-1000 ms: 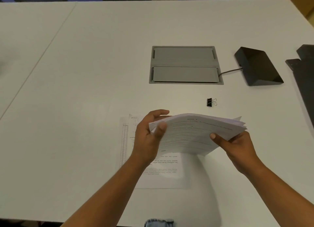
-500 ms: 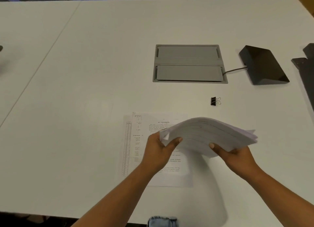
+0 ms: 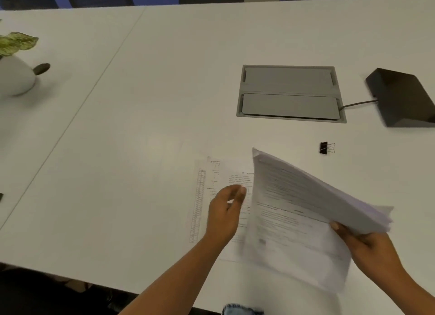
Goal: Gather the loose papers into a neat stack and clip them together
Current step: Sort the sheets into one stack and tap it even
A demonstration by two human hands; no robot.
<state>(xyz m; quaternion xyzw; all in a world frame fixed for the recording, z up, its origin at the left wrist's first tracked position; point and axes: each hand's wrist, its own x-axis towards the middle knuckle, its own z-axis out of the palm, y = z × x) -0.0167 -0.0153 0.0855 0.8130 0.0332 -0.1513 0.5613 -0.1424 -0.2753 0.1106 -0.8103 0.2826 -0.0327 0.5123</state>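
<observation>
I see my right hand at lower right, fingers pinched on a sheaf of papers lifted and tilted above the white tabletop. My left hand hovers beside it, fingers loosely parted, holding nothing, over two printed sheets lying flat. The black binder clip lies apart, right of center.
</observation>
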